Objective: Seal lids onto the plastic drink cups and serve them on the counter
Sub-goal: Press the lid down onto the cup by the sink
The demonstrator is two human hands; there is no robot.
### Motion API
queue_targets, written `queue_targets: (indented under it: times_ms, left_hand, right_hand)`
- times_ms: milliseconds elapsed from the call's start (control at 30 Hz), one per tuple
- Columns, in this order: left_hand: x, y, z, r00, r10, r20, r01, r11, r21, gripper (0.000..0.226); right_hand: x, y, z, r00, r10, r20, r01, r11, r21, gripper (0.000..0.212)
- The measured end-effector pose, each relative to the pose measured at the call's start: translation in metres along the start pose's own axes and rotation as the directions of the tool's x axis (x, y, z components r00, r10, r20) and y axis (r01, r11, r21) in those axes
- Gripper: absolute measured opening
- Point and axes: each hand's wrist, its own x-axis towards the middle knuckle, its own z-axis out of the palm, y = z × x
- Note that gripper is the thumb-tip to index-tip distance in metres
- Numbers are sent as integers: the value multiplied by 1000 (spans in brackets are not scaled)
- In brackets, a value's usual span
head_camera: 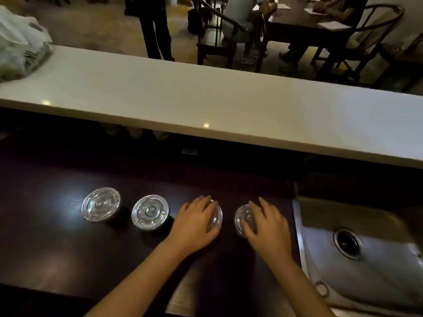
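Several clear plastic drink cups with round clear lids stand in a row on the dark wooden worktop. The leftmost cup and the second cup stand untouched with lids on top. My left hand lies over the third cup, fingers curved around its lid. My right hand covers the fourth cup in the same way. Both lids are partly hidden under my palms. The raised white counter runs across behind the row.
A steel sink with a drain lies right of the worktop, close to my right hand. A plastic bag sits at the counter's far left. Beyond the counter a person stands, and others sit at dark wooden tables and chairs.
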Motion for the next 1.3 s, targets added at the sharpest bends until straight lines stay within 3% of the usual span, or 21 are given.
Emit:
queue_targets:
  times_ms: [133,233,733,800,933,1000,1200,1300]
  left_hand:
    - [-3,14,10,995,44,-91,-41,999,34,56]
    - [-2,31,26,995,94,-41,-92,994,52,59]
    - [6,54,58,971,165,-173,-131,973,190,53]
    - [6,56,54,973,155,-171,-126,978,167,50]
    - [6,60,48,980,133,-150,-124,990,70,51]
    - [8,69,46,986,81,-143,-85,996,-22,59]
    - [3,98,62,997,-22,-75,15,996,-88,72]
    - [1,96,68,998,-4,-66,-2,995,-99,68]
  right_hand:
    - [-12,12,19,999,-49,-18,50,997,66,56]
    - [-17,14,35,996,-70,-58,78,986,144,57]
    - [-17,12,43,997,-59,-57,64,993,99,54]
    - [-18,14,45,995,-69,-71,80,982,169,51]
    - [-19,26,39,1000,-9,-28,23,860,510,57]
    - [-18,35,34,998,45,-46,-12,831,556,59]
    - [-25,50,29,999,-42,15,30,890,455,47]
    - [-43,48,24,990,-58,-130,93,956,279,32]
